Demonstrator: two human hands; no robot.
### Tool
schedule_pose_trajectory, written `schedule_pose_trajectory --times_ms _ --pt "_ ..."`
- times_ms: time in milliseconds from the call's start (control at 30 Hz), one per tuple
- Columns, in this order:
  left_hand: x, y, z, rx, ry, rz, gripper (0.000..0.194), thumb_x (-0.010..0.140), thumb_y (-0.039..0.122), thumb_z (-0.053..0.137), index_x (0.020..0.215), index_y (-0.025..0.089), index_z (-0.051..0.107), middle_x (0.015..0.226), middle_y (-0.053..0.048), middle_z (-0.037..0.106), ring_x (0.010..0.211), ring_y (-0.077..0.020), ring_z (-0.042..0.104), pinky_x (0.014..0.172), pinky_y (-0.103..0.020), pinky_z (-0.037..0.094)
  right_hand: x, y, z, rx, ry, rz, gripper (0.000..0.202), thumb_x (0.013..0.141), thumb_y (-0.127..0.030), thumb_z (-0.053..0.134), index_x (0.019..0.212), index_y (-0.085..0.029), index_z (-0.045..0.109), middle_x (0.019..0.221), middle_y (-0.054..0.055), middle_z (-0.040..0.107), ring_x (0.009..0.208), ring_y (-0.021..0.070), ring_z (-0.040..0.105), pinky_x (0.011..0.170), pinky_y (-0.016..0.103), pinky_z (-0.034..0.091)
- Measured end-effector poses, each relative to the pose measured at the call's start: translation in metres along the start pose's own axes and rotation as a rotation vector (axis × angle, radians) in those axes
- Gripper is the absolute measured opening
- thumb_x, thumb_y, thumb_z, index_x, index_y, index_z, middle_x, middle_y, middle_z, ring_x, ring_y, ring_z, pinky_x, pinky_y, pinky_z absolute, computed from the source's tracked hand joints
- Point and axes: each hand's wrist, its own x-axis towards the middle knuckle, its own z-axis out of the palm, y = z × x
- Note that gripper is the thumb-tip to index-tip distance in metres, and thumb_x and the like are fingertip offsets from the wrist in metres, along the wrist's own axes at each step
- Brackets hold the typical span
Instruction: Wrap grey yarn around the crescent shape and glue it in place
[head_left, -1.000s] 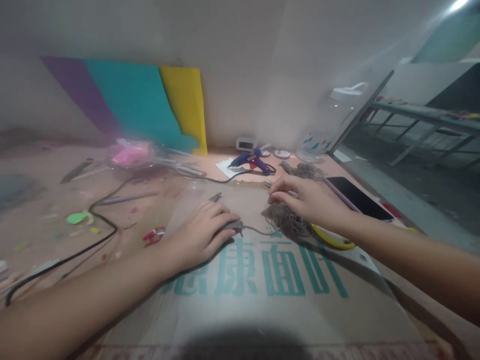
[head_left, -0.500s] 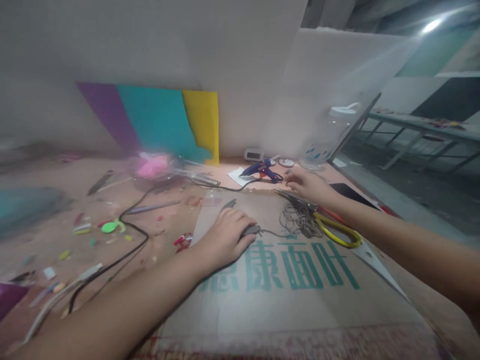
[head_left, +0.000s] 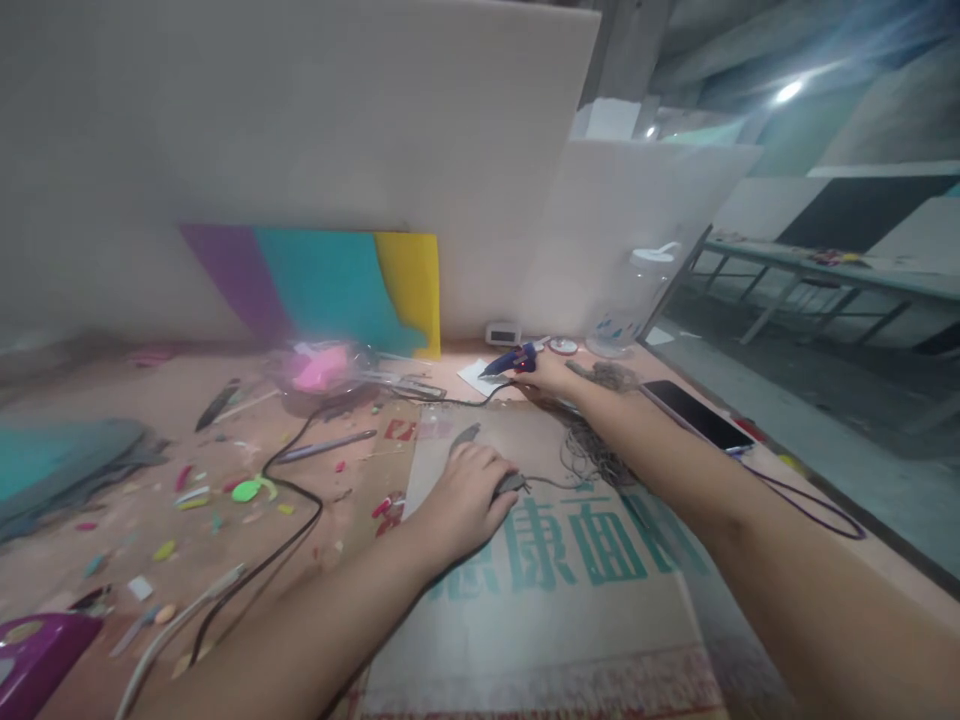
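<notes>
My left hand lies over a flat dark grey piece on the printed cardboard sheet, thumb and fingers closed about it. Its ends stick out past my fingers, and a thin grey string trails from the right end. At the back, my right hand is closed round the handle of a dark blue hot glue gun with a small red light. The gun's nozzle points left over a small white paper. Below my right forearm lies a tangle of grey string, partly hidden.
A phone lies on the right, a clear bottle behind it. The gun's black cable crosses the left side among coloured scraps. A pink lump in clear plastic sits near the striped board. White panels close the back.
My right hand has moved left from beside the glue gun and taken hold of its handle. The left hand stays on the grey piece. The view has shifted somewhat; my forearm now covers the yellow-handled scissors.
</notes>
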Motion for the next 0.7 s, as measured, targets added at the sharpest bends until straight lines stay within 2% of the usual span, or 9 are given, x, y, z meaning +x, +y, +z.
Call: schedule_pose_trajectory --times_ms 167,333,500,600,700 --pt "0.001 -0.001 0.001 0.003 0.029 0.0 0.021 0.089 0.027 0.061 0.108 0.019 0.064 0.102 -0.007 0.065 0.103 -0.0247 0.056 0.101 -0.046 0.041 0.003 0.014 0.0 -0.054 0.019 0.019 0.016 0.075 -0.025 0.073 0.081 -0.012 0.066 0.077 0.008 0.071 0.075 0.0198 0.064 0.068 0.026 0.048" --pt "0.003 -0.002 0.001 0.02 0.009 -0.01 0.021 0.089 0.028 0.061 0.108 0.02 0.065 0.102 -0.007 0.064 0.103 -0.0241 0.055 0.102 -0.046 0.04 -0.007 0.023 -0.019 0.023 0.044 -0.02 0.02 0.083 -0.027 0.064 0.093 -0.01 0.069 0.082 0.01 0.074 0.076 0.0205 0.067 0.067 0.027 0.05" --pt "0.004 -0.003 0.002 0.033 -0.001 -0.005 0.021 0.09 0.03 0.059 0.109 0.021 0.065 0.102 -0.007 0.063 0.103 -0.0239 0.054 0.099 -0.045 0.042 -0.019 0.017 -0.037 0.055 0.074 -0.032 0.021 0.077 -0.028 0.071 0.09 -0.011 0.072 0.086 0.012 0.075 0.088 0.0257 0.069 0.076 0.03 0.052" --pt "0.004 -0.005 0.002 0.047 -0.005 0.004 0.022 0.091 0.031 0.058 0.108 0.021 0.065 0.103 -0.007 0.063 0.102 -0.0242 0.054 0.098 -0.045 0.042 -0.027 0.01 -0.035 0.104 0.053 -0.023 0.018 0.078 -0.024 0.071 0.09 -0.011 0.071 0.082 0.014 0.075 0.081 0.0252 0.071 0.072 0.031 0.054" --pt "0.004 -0.006 0.002 0.068 -0.017 0.0 0.021 0.09 0.031 0.059 0.108 0.021 0.065 0.102 -0.007 0.062 0.103 -0.0245 0.054 0.098 -0.045 0.042 -0.031 0.002 -0.027 0.207 -0.003 -0.026 0.019 0.084 -0.024 0.065 0.096 -0.01 0.069 0.083 0.015 0.075 0.069 0.0221 0.072 0.064 0.03 0.057"
